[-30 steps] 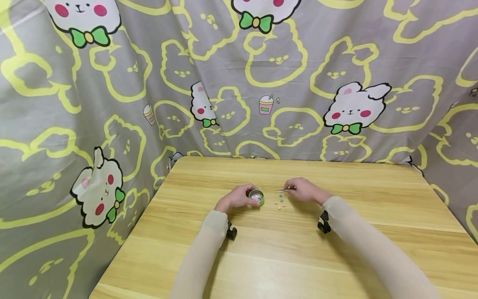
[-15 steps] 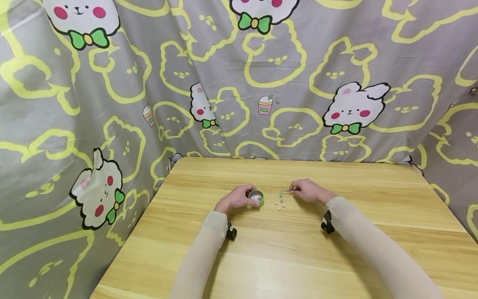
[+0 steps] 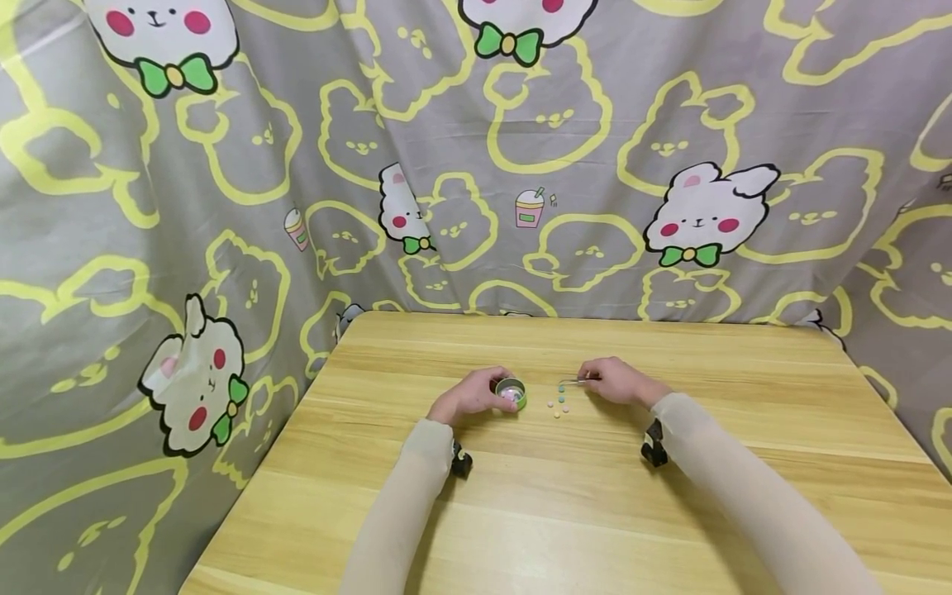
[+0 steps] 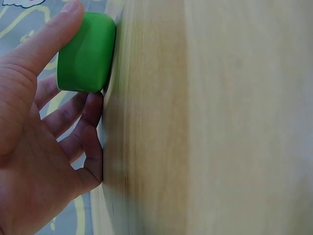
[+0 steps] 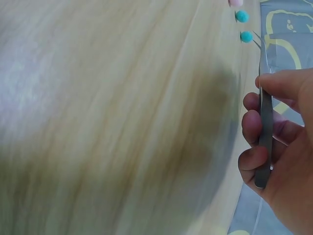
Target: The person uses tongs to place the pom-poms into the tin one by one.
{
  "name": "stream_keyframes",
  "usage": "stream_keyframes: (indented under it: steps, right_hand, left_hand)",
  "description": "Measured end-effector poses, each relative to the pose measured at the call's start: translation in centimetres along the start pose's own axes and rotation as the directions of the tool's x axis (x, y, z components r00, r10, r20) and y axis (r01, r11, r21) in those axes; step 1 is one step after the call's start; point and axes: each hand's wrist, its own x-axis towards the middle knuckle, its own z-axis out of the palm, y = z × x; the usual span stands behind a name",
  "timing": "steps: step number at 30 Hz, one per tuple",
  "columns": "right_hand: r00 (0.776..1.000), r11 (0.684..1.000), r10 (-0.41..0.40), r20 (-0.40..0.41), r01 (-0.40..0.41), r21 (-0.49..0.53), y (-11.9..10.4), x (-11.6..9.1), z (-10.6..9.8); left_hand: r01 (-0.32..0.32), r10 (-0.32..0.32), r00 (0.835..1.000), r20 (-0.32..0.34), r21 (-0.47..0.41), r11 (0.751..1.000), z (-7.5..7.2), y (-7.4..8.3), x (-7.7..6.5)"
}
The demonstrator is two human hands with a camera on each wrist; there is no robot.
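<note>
My left hand (image 3: 476, 392) grips a small round green tin (image 4: 87, 53) between thumb and fingers on the table. Its open top shows in the head view, with small pale pieces inside. A pair of tweezers (image 5: 264, 132) is pinched in my right hand (image 3: 616, 380). Their slightly parted tips lie right by a teal pompom-like ball (image 5: 246, 36). Another teal ball (image 5: 242, 16) sits just beyond it. Between the hands, a yellow ball (image 3: 556, 415) and pink balls (image 3: 565, 409) lie loose near the tin.
The wooden table (image 3: 506, 512) extends around both hands. A grey curtain (image 3: 461, 124) with yellow outlines and white rabbits hangs behind the table and along its sides. Each wrist carries a black camera (image 3: 654, 446).
My right hand has drawn back to the right with the tweezers, then edged very slightly. Their tips have shifted right, beside the farthest teal ball. The left hand and tin stay put.
</note>
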Motion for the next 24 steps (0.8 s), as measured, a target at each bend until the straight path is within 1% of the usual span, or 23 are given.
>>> stream_keyframes:
  steps: [7, 16, 24]
  right_hand:
    - [1.0, 1.0, 0.007, 0.008, -0.007, -0.004, -0.13, -0.18, -0.21]
    - [1.0, 1.0, 0.0, 0.022, 0.0, -0.007, 0.03, -0.32, 0.01]
    - [0.999, 0.999, -0.034, 0.009, 0.034, -0.026, 0.17, -0.32, 0.22]
  left_hand:
    - [-0.001, 0.001, 1.0, -0.003, 0.0, 1.0, -0.01, 0.0, -0.04]
    - [0.004, -0.004, 1.0, -0.004, -0.006, 1.0, 0.03, -0.07, 0.01]
    - [0.007, -0.007, 1.0, -0.001, -0.001, 1.0, 0.04, 0.08, -0.06]
